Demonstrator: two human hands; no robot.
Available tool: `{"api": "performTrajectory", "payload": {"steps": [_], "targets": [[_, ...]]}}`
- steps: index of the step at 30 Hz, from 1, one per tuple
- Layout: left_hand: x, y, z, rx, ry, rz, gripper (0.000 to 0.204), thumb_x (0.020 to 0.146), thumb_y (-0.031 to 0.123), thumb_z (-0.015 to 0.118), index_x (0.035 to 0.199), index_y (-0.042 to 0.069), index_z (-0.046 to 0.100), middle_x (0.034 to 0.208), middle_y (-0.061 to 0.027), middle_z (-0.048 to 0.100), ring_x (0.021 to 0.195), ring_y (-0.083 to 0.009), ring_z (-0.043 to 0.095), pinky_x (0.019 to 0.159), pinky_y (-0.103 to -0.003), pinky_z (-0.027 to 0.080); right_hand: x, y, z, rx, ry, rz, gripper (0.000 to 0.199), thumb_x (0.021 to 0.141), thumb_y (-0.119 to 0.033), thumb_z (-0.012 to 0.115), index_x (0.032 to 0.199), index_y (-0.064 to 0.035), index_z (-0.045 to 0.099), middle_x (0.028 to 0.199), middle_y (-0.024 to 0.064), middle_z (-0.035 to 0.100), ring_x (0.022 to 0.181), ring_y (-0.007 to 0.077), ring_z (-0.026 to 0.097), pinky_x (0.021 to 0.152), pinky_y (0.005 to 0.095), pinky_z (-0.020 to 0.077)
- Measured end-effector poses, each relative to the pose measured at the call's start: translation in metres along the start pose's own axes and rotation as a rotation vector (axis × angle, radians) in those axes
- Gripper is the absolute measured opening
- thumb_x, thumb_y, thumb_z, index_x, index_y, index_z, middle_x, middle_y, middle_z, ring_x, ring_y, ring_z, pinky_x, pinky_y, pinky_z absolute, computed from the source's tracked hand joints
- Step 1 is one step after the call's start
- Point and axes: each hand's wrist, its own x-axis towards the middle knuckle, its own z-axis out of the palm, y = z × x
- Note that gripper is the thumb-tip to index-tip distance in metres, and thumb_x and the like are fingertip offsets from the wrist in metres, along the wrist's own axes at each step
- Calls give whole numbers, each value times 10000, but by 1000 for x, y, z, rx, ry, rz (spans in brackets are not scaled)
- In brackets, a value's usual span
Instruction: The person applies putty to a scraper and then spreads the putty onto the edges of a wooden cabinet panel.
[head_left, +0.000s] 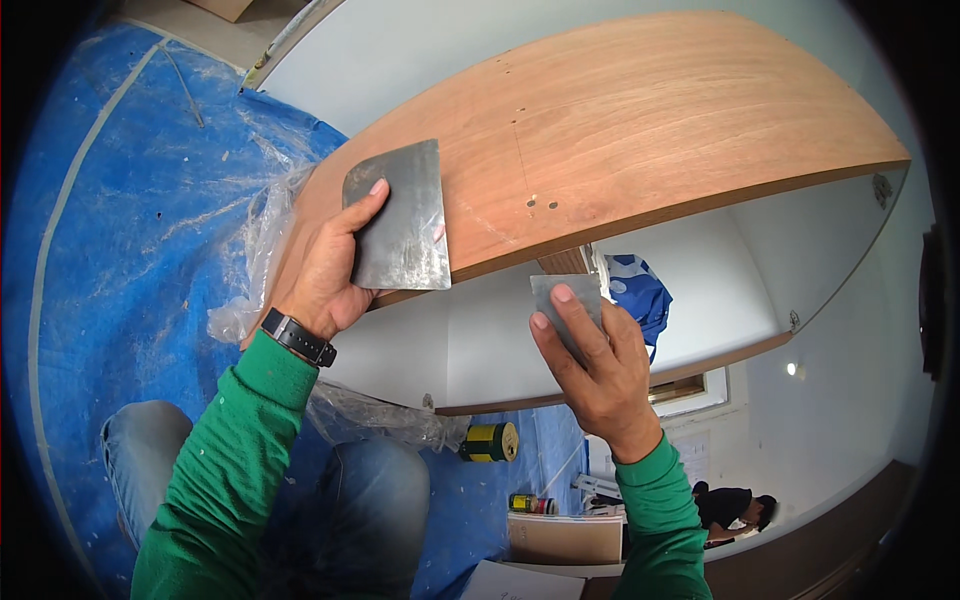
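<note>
My left hand grips a wide grey metal scraper blade, held flat against the near end of a brown wooden panel. A black watch sits on that wrist above a green sleeve. My right hand holds a smaller grey metal scraper blade just below the panel's front edge, in front of the white inner face of the piece. Two small round holes show in the wood between the two blades.
Blue plastic sheeting covers the floor at left, with crumpled clear plastic beside the panel. A yellow-and-black can, a smaller can and flat boards lie below. Another person crouches at the lower right.
</note>
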Motion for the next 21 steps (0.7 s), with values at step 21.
{"api": "performTrajectory", "payload": {"steps": [21], "targets": [[5,-6,-7,3,13,-19,440,1036,317,634,1367,41,543,1199,-125,708,1045,-255,746,888,-477,651,17,7,3,-115,6,-82,282,927,-99,631,1164,17,732,1466,140,585,1227,337,615,1028,432,528]]}}
